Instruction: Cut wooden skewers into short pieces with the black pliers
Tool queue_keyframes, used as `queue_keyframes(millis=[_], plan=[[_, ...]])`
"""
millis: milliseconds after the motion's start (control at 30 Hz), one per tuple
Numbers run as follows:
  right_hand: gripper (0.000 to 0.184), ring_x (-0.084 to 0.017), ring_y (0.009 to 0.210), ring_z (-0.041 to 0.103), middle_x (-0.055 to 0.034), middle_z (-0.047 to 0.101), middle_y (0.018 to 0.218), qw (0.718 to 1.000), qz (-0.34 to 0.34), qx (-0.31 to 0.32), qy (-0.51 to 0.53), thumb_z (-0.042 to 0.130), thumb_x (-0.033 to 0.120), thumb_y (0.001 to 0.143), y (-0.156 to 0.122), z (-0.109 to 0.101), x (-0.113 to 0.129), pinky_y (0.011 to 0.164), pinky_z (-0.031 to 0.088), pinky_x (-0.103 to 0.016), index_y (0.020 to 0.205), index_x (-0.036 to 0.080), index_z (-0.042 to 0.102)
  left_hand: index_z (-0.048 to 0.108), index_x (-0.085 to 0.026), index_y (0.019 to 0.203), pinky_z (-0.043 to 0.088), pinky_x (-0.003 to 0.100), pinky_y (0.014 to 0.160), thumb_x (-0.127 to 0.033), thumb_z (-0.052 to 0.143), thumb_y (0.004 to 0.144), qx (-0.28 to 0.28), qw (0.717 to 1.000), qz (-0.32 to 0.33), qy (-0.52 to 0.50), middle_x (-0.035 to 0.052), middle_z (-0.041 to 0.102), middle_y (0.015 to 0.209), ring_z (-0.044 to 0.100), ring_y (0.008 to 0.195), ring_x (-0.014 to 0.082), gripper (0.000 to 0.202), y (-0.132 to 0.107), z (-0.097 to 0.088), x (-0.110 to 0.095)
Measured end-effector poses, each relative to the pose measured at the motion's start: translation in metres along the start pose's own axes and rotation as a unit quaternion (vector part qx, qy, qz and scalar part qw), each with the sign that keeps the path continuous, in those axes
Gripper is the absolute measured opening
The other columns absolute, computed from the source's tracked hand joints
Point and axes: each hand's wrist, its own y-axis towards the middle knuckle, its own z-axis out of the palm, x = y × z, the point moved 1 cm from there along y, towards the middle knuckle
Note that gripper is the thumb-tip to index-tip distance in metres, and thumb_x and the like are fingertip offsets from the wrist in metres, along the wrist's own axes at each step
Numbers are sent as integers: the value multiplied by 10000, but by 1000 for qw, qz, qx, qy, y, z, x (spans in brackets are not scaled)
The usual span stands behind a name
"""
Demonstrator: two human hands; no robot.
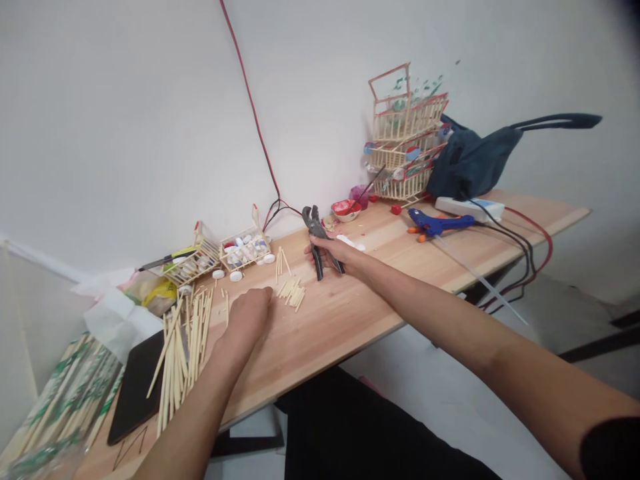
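My right hand (333, 253) is wrapped round the handles of a dark hand cutter (316, 227), whose curved jaws point up toward the wall. My left hand (253, 310) rests low over the table with its fingers curled; whatever they hold, if anything, is hidden. Just right of it lies a small heap of short cut wooden sticks (291, 293). A few longer stick pieces (283, 261) lie behind the heap. Long wooden chopsticks (175, 360) are spread beside my left forearm.
Two small stick carts (245, 250) with white caps stand by the wall. Further right are a red paint bowl (346, 210), a stacked stick basket (407, 140), a blue glue gun (440, 223) with cables and a dark bag (470, 160). A black tablet-like slab (135, 393) lies left.
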Motion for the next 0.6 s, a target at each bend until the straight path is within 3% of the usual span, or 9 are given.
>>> queue_keyframes(millis=[100,233,333,467,600], plan=[[229,-133,646,636,-60,669,697,1000,-1,0,2,520,319,928,-1,0,1,642,551,-242,818,143,617,613,-181,911,408,306,646,-148,370,861,7,1000,4,7,119,666,853,645,846,260,251,-2,0,-3],[250,-133,629,635,-63,672,691,1000,4,6,-1,502,319,936,-2,0,0,626,548,-236,807,144,625,594,-133,1003,437,335,663,-96,346,855,-47,999,2,15,155,664,898,654,839,276,291,-10,6,-13],[277,-127,622,633,-68,678,705,1000,7,11,-4,491,324,943,-2,-1,-1,624,545,-231,801,135,635,581,-84,1022,444,342,669,-61,342,843,-77,996,-36,10,192,652,931,656,830,275,299,-10,9,-16],[291,-132,633,637,-71,676,698,1000,12,14,-5,489,334,946,-2,-1,0,633,546,-239,793,132,632,584,-94,980,438,355,677,-67,313,855,-88,994,-69,-13,188,655,920,642,838,285,299,-2,12,-3],[304,-138,629,641,-76,680,716,999,23,19,-11,472,341,952,0,0,-1,610,545,-246,807,127,633,578,-167,844,440,331,728,-176,351,891,-123,981,-27,-147,108,651,881,610,841,236,233,-8,24,15]])
